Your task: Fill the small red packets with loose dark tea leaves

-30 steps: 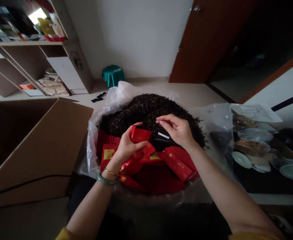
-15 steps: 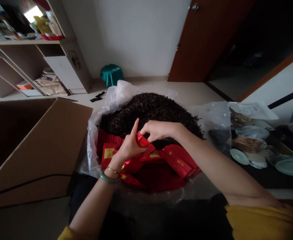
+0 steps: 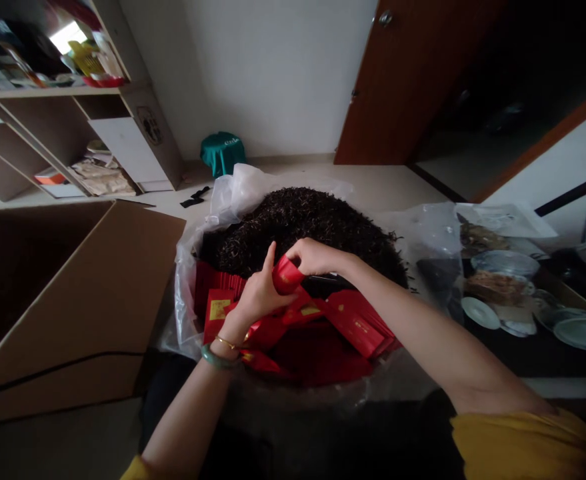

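A small red packet (image 3: 287, 276) stands upright in my left hand (image 3: 261, 293), its fingers closed round it and the index finger pointing up. Over the packet's top edge, my right hand (image 3: 313, 257) has its fingers curled together at the mouth; what they pinch is hidden. Behind both hands rises a heap of dark, dry tea leaves (image 3: 313, 207) in a clear plastic bag (image 3: 187, 267). More red packets (image 3: 360, 323) lie in the near part of the bag, some stacked at the left and right. A dark flat thing (image 3: 323, 287) shows partly under my right wrist.
An open cardboard box (image 3: 137, 267) is at the left. On the right, a dark table holds glass bowls (image 3: 503, 267), small dishes (image 3: 480, 312) and a white tray (image 3: 523, 220). Further back are a shelf unit (image 3: 147, 133), a teal covered bin (image 3: 223, 153) and a brown door (image 3: 397, 87).
The red packet has turned more upright, its front now facing me. My right hand has shifted slightly from inside the packet's opening to its top right edge.
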`<state>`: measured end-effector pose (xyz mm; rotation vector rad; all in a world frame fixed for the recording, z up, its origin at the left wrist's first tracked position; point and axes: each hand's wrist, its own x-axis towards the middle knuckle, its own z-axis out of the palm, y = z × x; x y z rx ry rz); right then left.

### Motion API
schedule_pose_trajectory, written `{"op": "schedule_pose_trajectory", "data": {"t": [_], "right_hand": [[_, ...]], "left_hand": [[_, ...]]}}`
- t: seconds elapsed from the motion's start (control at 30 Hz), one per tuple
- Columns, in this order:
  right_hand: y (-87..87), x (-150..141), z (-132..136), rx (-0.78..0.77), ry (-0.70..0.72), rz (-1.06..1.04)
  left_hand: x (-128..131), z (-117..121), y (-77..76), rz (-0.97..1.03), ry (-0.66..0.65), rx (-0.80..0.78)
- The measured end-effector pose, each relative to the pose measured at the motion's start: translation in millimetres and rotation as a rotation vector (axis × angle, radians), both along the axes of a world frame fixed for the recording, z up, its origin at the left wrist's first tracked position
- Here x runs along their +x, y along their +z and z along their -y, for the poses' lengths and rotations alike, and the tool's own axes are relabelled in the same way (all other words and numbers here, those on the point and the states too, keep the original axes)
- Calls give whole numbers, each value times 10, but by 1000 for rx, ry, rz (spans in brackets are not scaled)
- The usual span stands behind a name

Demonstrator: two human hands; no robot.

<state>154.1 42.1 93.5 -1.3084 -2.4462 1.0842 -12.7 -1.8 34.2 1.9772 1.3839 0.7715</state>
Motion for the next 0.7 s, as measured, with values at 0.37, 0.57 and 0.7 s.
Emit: {"op": "schedule_pose_trajectory", "data": {"t": [0.37, 0.57, 0.7], "right_hand": [[-114, -26, -81, -117, -30, 15], [19, 116, -170, -93, -79, -180], [90, 222, -303, 84, -218, -214]], "left_hand": [[24, -16, -48, -166, -57, 15], [-9, -40, -11, -129, 20, 34], [-31, -50, -11, 3, 86, 29]]}}
